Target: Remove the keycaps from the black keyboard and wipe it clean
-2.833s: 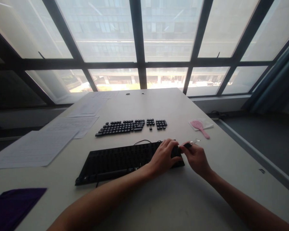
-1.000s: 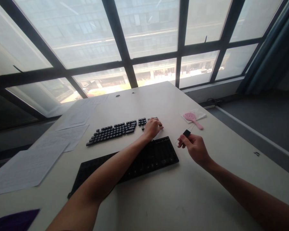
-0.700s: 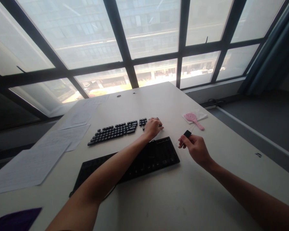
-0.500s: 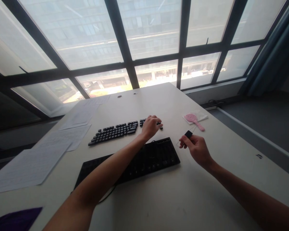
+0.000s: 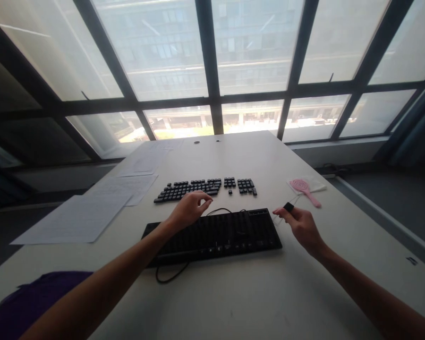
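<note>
A black keyboard base (image 5: 226, 231) with its keycaps removed lies on the white table (image 5: 255, 293), its cable looping at the near left. Behind it the loose black keycaps (image 5: 205, 186) are laid out in rows. My left hand (image 5: 189, 210) hovers above the keyboard's far left part, fingers loosely curled, thumb and fingertips close together, with nothing visible in them. My right hand (image 5: 301, 224) is closed on a small black keycap puller (image 5: 288, 207) with thin wire loops, just right of the keyboard.
A pink round brush (image 5: 304, 189) lies on a white cloth at the right. Sheets of paper (image 5: 81, 215) cover the table's left side. A purple cloth (image 5: 31, 302) sits at the near left corner. Large windows stand behind the table.
My left hand has pulled back from the right end of the keycap rows to above the keyboard's left part. My right hand keeps the puller. The view has shifted.
</note>
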A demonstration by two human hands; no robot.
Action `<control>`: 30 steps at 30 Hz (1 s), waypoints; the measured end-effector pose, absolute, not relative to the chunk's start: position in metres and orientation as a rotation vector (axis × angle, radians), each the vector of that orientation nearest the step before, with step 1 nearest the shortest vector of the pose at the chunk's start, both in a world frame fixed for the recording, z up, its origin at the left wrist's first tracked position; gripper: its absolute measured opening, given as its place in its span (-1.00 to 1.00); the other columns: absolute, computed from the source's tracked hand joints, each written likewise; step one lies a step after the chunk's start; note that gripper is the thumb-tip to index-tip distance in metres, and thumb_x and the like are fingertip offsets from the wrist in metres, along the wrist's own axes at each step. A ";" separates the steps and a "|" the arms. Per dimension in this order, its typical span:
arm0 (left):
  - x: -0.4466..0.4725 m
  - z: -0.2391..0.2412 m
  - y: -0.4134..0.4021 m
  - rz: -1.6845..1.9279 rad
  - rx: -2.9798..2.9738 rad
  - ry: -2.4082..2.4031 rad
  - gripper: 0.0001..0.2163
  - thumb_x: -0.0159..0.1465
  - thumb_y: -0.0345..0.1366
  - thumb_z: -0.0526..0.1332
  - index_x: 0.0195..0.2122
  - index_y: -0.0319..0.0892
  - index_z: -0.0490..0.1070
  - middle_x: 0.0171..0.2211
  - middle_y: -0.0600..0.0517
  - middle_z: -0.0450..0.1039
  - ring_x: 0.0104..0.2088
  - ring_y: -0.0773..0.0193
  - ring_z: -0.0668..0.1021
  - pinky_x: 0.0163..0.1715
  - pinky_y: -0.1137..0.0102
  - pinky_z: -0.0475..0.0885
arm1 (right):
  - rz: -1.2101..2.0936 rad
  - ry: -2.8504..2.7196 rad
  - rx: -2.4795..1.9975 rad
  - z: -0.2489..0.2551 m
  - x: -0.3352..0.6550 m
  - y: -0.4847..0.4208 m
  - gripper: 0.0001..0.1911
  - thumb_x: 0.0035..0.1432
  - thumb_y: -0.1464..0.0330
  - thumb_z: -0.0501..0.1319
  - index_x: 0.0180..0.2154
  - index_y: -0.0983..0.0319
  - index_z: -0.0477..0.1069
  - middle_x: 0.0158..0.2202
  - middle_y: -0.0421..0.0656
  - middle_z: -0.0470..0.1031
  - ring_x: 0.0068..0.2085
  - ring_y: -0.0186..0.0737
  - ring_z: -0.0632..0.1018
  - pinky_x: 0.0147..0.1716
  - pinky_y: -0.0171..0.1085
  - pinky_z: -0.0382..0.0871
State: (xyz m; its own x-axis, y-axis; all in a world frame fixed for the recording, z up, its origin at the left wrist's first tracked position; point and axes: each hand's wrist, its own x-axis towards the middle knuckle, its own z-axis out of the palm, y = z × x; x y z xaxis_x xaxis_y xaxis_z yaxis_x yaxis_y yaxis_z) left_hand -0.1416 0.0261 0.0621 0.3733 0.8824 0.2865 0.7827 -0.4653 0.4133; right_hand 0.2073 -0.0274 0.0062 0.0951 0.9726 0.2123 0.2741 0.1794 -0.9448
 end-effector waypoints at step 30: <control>-0.331 0.025 -0.097 0.753 1.943 1.905 -0.64 0.26 0.04 0.16 -0.22 -0.11 0.59 -0.23 -0.01 0.62 -0.36 0.18 0.56 -0.37 0.41 0.42 | 0.983 -1.298 -1.452 -0.015 0.191 0.072 -0.50 -0.06 0.02 0.34 -0.40 0.39 0.59 -0.42 0.02 0.57 -0.48 -0.29 0.40 -0.53 -0.31 0.25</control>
